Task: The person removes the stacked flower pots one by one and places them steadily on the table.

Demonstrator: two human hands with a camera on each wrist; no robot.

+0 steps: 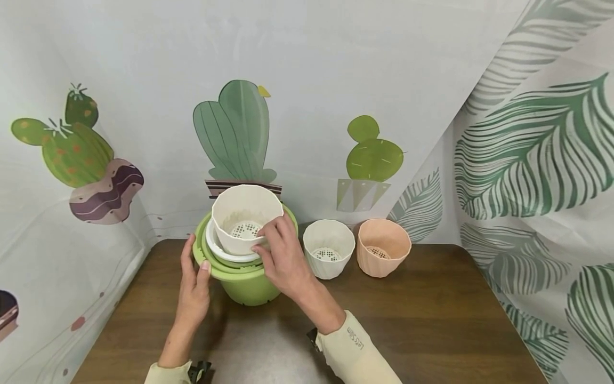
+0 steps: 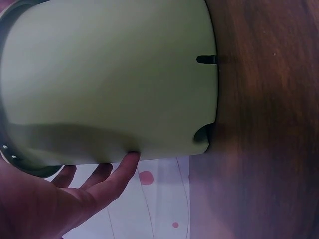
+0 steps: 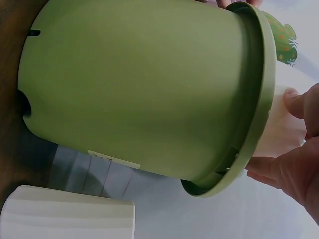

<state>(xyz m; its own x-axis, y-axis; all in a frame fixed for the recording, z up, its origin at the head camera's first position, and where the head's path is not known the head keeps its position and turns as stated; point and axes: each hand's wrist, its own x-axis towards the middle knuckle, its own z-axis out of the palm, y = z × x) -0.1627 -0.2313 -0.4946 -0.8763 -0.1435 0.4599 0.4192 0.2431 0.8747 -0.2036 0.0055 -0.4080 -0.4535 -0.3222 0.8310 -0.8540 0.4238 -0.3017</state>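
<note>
My right hand (image 1: 285, 256) pinches the near right rim of a cream flowerpot (image 1: 240, 200) with a ribbed wall and a drain-hole base. That pot is tilted over a nested stack: a white pot (image 1: 211, 240) sits inside a large green flowerpot (image 1: 251, 290). With the thumb over the rim and the fingers along the outer wall, my left hand (image 1: 194, 290) holds the green flowerpot on its left side. In the left wrist view, the fingers (image 2: 117, 179) lie against the green wall. Most of the white pot is hidden by the cream one.
Right of the stack stand a second cream flowerpot (image 1: 328, 240) and a peach flowerpot (image 1: 384, 242), side by side near the back edge of the brown wooden table (image 1: 408, 320). A cloth printed with cacti and leaves (image 1: 307, 80) hangs right behind the table.
</note>
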